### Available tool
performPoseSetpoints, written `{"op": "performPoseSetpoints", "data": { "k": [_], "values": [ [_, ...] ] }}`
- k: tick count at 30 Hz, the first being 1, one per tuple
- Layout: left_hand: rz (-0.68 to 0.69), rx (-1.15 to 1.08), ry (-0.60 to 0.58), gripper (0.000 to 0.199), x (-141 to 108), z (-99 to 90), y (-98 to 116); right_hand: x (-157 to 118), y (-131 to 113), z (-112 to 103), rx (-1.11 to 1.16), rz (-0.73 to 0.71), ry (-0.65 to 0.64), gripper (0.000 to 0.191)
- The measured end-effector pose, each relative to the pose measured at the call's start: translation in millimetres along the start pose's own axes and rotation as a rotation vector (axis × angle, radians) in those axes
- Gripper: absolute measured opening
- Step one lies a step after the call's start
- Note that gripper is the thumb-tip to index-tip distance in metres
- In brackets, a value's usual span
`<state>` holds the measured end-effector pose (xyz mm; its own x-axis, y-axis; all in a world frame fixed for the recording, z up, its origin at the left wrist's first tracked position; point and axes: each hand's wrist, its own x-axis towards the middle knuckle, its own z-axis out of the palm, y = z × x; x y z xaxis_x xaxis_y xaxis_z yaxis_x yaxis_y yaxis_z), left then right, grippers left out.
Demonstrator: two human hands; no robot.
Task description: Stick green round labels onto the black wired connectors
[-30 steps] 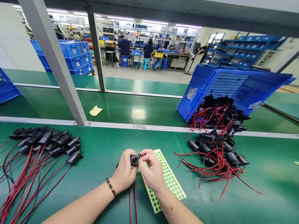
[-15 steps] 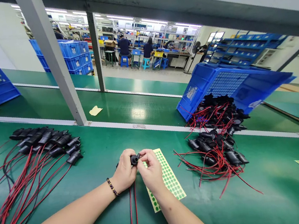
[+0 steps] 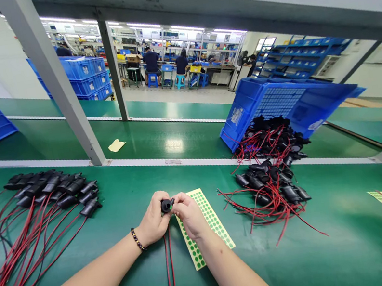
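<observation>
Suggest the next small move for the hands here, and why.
Probably have the right hand press lightly on the black part. The left hand grips that part, the right fingertips are right at its edge, and a small green spot shows beside them, its colour matching the dots on the sheet. Whether it's fully stuck down, I can't tell.

The part [image 3: 167, 206] is black, the pale-yellow sheet [image 3: 211, 220] green-dotted, the bench [image 3: 306, 260] plain green.

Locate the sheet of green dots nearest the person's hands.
In the head view, the sheet of green dots lies low centre on the green bench, partly hidden by the right hand, with a heap of black, red-wired parts to its right.
</observation>
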<state>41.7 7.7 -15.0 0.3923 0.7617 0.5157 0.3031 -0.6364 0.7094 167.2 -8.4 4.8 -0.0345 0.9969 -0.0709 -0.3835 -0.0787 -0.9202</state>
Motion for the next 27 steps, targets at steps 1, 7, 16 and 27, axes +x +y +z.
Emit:
{"op": "performPoseSetpoints", "data": {
  "k": [1, 7, 16, 27],
  "values": [
    [-0.001, -0.002, -0.001, 0.035, 0, -0.1, 0, 0, 0, 0, 0.009, -0.002, -0.008, 0.013],
    [0.093, 0.066, -0.026, 0.035, 1, -2.1, 1, -1, -4, 2, 0.042, 0.055, -0.025, 0.021],
    [0.079, 0.147, -0.084, 0.037, 12, -18.6, 13, 6, 1, -1, 0.010, 0.100, -0.063, 0.021],
    [-0.563, 0.790, -0.007, 0.039, 14, -183.0, -37, 14, -8, -22, -0.118, -0.016, 0.102, 0.014]
  ]
}}
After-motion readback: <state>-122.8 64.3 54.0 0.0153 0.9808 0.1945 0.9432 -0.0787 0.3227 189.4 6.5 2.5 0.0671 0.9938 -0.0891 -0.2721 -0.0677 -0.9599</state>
